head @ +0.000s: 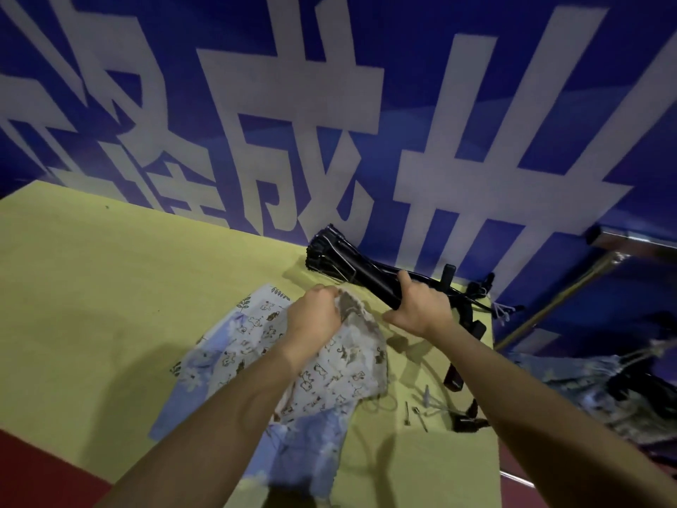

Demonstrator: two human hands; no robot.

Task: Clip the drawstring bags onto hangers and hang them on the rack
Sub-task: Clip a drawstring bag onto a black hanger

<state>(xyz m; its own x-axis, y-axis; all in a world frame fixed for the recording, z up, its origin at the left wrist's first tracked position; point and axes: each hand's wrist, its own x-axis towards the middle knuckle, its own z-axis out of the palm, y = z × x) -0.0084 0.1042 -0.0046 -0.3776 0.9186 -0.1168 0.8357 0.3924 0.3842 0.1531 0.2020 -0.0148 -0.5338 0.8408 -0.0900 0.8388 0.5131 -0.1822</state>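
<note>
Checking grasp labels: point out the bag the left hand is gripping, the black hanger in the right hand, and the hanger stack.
printed drawstring bag (pixel 340 375): head view, on its animal-print cloth.
black hanger (pixel 379 286): head view, on the bar above the right hand.
stack of black hangers (pixel 328 249): head view, on the far end by the wall.

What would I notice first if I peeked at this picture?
The huge blue banner with white characters fills the back. On the yellow table, the left hand grips a bear-print bag, and the right hand holds a black hanger.
</note>
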